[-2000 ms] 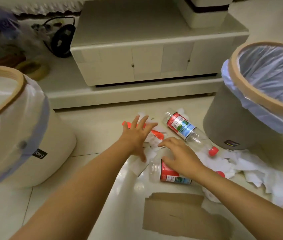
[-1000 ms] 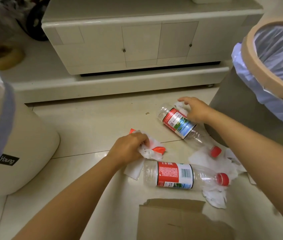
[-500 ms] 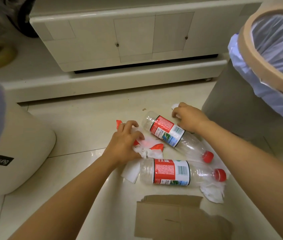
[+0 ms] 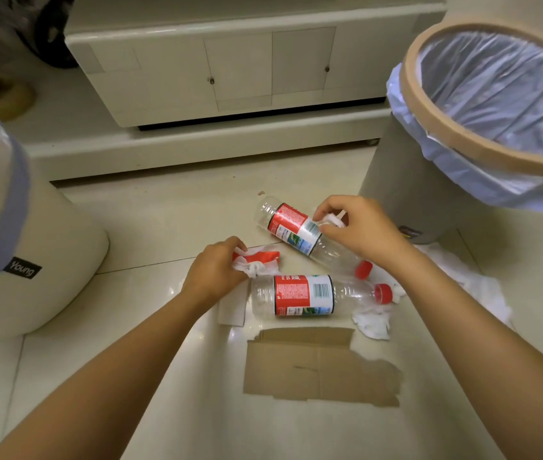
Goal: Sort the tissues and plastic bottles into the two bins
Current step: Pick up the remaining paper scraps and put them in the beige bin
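Two clear plastic bottles with red labels and red caps lie on the floor: the far bottle (image 4: 300, 232) at a slant, the near bottle (image 4: 310, 295) lying sideways. My left hand (image 4: 213, 272) is closed on a crumpled white tissue with a red scrap (image 4: 258, 262), just left of the near bottle. My right hand (image 4: 359, 227) pinches a small white tissue (image 4: 330, 219) above the far bottle. More tissues lie by the bottle caps (image 4: 373, 322) and at the right (image 4: 472, 282). A cream bin (image 4: 41, 260) stands on the left, a grey bin (image 4: 393, 180) with a bluish liner on the right.
A flat piece of brown cardboard (image 4: 320, 370) lies on the tiled floor just in front of the bottles. A low cream cabinet (image 4: 230, 71) on a plinth runs along the back. A flat white paper (image 4: 232, 313) sits under my left wrist.
My right hand lifted a small tissue from beside the far bottle and now holds it over the label. My left hand closed tighter on its tissue and red scrap.
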### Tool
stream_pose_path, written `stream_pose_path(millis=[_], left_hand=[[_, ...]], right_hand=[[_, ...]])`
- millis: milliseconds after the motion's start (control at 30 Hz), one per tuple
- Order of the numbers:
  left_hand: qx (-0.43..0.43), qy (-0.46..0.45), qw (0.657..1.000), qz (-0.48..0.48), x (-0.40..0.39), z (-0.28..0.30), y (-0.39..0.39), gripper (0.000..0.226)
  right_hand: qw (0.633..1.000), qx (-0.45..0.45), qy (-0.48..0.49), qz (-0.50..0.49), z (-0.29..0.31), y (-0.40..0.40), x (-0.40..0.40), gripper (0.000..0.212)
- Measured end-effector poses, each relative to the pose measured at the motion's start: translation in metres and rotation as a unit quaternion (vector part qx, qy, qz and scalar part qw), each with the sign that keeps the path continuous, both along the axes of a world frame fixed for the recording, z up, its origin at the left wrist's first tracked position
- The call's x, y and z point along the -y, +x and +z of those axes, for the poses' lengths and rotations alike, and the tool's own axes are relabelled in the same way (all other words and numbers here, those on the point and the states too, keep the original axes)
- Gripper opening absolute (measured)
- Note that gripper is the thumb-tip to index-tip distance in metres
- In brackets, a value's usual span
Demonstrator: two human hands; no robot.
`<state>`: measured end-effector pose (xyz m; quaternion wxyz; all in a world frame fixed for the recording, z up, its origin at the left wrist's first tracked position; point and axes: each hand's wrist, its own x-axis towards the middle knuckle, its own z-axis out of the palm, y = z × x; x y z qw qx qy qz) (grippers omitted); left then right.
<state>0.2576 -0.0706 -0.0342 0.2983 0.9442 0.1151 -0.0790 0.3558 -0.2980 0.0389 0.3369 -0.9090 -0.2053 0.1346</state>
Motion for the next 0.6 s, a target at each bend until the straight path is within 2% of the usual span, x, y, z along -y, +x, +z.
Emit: stream_pose_path(millis=[100,200,267,333,400,600], left_hand=[[0.009,-0.008,0.999,0.032,-0.004,0.017,-0.018,0.04],[-0.019,0.005,0.999,0.048,-0.012,0.03,-0.037,0.039],[-0.046,0.014,0.998,0.048,-0.019,0.031,-0.048,0.038],[-0.069,0.013,0.997,0.045,-0.021,0.033,-0.058,0.035],[-0.08,0.014,0.996,0.042,-0.021,0.034,-0.066,0.032],[-0.078,-0.003,0.997,0.025,-0.003,0.039,-0.08,0.028]], right_hand=[[0.993,-0.111,-0.002,0.034,0.02,-0.026,0.013,0.014],[0.966,-0.236,-0.023,0.103,0.032,-0.047,0.032,0.015],[0.947,-0.284,-0.067,0.136,0.028,-0.057,0.041,0.017],[0.936,-0.276,-0.152,0.159,0.019,-0.066,0.049,0.024],[0.938,-0.228,-0.217,0.147,0.01,-0.069,0.053,0.034],[0.969,-0.123,-0.199,0.079,-0.005,-0.062,0.054,0.048]])
